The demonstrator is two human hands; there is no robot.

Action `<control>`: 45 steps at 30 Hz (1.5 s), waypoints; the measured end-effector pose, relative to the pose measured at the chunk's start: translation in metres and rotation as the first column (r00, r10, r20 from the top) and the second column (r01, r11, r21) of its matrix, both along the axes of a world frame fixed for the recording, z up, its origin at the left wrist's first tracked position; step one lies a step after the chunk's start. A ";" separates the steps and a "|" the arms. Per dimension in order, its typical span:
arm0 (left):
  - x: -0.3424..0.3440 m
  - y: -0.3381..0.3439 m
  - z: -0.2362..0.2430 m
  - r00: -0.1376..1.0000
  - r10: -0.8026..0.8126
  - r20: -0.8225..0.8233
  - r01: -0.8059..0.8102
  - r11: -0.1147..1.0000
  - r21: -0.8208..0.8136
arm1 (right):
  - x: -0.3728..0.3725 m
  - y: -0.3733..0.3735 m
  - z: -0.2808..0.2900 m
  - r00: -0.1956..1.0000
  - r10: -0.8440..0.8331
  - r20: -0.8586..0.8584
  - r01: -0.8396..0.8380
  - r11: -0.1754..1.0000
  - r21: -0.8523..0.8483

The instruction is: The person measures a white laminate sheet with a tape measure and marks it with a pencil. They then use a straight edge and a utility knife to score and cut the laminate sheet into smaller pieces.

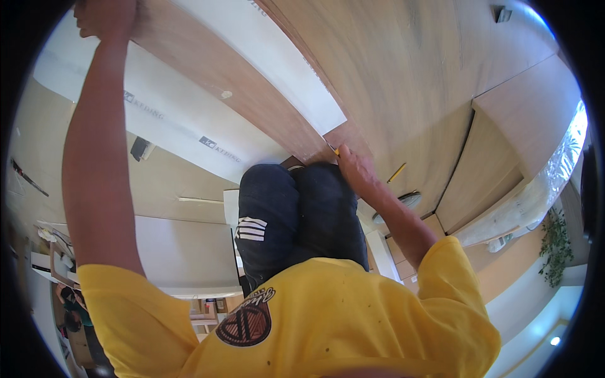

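A long brown wooden board (236, 85) runs slantwise from the upper left toward my knees, on top of a white sheet (173, 101) with printed marks. At the board's far left end is my left hand (108, 17), its fingers curled against the wood and partly cut off by the picture's edge. My right hand (358, 169) grips a utility knife (336, 151) with a yellow body, just in front of my right knee. The blade points up and left, at the board's near end beside a white strip (296, 60). Its exact contact is too small to tell.
A yellow pencil-like stick (397, 172) and a grey rounded object (411, 200) lie right of my knees. Wooden panels (485, 157) and clear plastic wrap (535, 198) are farther right. A small dark-and-white block (142, 148) lies left. Another person (74, 318) is at lower left.
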State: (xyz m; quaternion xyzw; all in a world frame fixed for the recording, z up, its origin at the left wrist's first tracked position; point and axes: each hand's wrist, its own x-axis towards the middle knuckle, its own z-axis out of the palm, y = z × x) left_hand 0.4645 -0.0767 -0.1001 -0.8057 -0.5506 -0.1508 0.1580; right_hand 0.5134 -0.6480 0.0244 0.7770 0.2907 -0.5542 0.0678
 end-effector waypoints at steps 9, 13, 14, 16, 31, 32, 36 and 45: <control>-0.004 -0.006 0.018 0.760 0.205 0.616 0.005 0.947 -0.322 | 0.050 0.239 0.032 0.959 -0.256 -0.121 0.283 0.881 0.379; 0.000 -0.005 0.022 0.821 0.230 0.522 -0.031 0.931 -0.362 | 0.058 0.436 -0.025 0.979 -0.203 -0.011 0.148 0.677 0.721; 0.001 -0.004 0.023 0.842 0.233 0.486 -0.039 0.925 -0.377 | 0.059 0.482 -0.038 0.983 -0.183 0.029 0.098 0.645 0.758; 0.001 -0.002 0.025 0.861 0.239 0.450 -0.038 0.911 -0.411 | 0.061 0.562 -0.057 0.983 -0.155 0.103 0.011 0.602 0.798; 0.003 -0.001 0.029 0.880 0.260 0.397 -0.056 0.888 -0.457 | 0.069 0.696 -0.073 0.982 0.093 0.162 -0.175 0.763 0.622; 0.003 -0.001 0.028 0.880 0.261 0.397 -0.055 0.885 -0.462 | 0.069 0.697 -0.071 0.983 0.074 0.170 -0.165 0.763 0.625; 0.000 -0.001 0.024 0.886 0.204 0.417 -0.026 0.919 -0.394 | 0.068 0.680 -0.060 0.981 0.091 0.173 -0.180 0.771 0.611; -0.003 -0.003 0.018 0.879 0.126 0.460 0.025 0.951 -0.308 | 0.057 0.529 -0.031 0.981 0.121 0.151 -0.183 0.835 0.519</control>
